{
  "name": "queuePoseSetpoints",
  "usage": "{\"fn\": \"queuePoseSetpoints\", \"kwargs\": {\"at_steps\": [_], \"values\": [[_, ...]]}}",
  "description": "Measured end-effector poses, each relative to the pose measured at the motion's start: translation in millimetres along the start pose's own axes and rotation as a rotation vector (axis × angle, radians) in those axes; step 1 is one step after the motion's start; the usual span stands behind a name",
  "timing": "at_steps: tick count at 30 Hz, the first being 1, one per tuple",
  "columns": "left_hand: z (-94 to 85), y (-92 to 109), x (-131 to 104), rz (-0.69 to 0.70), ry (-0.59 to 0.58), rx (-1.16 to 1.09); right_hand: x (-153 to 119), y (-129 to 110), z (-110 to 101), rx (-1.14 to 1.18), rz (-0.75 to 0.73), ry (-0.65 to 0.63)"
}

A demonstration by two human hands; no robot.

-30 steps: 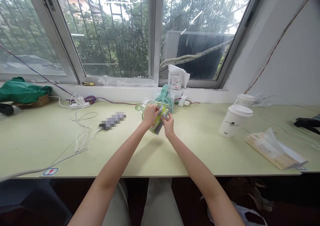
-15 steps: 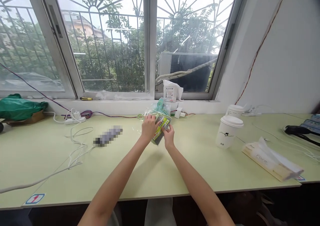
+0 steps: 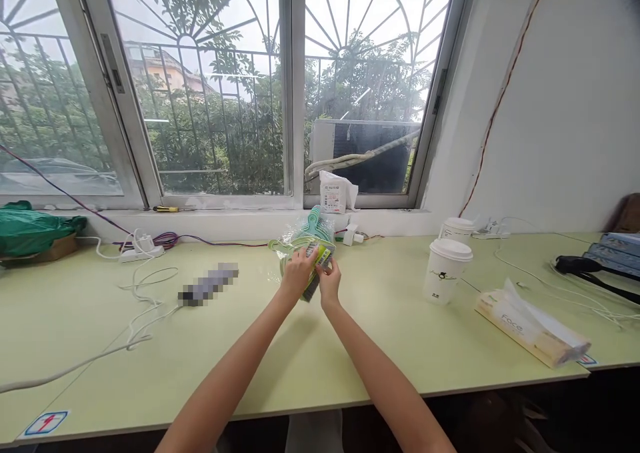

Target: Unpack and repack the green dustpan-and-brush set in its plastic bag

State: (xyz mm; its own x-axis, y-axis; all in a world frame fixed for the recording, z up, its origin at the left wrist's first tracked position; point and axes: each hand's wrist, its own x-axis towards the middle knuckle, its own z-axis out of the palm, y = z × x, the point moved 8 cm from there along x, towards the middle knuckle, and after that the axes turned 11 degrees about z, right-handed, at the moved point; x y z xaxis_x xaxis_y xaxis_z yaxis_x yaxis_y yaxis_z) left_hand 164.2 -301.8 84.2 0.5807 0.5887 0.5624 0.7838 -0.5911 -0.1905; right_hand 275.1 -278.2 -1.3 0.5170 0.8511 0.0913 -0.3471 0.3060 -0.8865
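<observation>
In the middle of the desk, both hands hold a small hand brush [image 3: 311,289] with grey bristles and a yellow-green label, tilted and packed with what looks like a pale green dustpan. My left hand [image 3: 298,273] is closed over its left side, fingers across the label. Gripping the right edge between thumb and fingers is my right hand [image 3: 329,283]. Clear plastic wrap [image 3: 289,231] spreads around and behind it. Just beyond, teal-green handles [image 3: 313,225] are stacked closely in the wrap. The fingers hide part of the brush.
White lidded paper cups [image 3: 447,273] and a tissue pack [image 3: 533,326] stand to the right. At left are a pixelated object [image 3: 209,284], a power strip [image 3: 141,251], white cables and a green bag [image 3: 40,229]. A white packet [image 3: 336,193] sits on the windowsill.
The camera view has shifted, so the desk and window sit slightly left and lower. Both hands stay on the brush set, which is tilted a little differently, with less of its label showing.
</observation>
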Motion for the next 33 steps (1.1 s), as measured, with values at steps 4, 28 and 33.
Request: {"fn": "queuePoseSetpoints", "kwargs": {"at_steps": [4, 28, 33], "values": [[13.2, 1, -12, -0.058, -0.062, -0.016, -2, 3, -5, 0.080, 0.059, 0.023], [5.5, 16, -29, 0.194, -0.015, -0.204, -1, -3, -10, 0.160, 0.062, 0.036], [-2.1, -3, -43, 0.017, 0.268, -0.422, -10, -7, -6, 0.186, 0.081, 0.003]]}}
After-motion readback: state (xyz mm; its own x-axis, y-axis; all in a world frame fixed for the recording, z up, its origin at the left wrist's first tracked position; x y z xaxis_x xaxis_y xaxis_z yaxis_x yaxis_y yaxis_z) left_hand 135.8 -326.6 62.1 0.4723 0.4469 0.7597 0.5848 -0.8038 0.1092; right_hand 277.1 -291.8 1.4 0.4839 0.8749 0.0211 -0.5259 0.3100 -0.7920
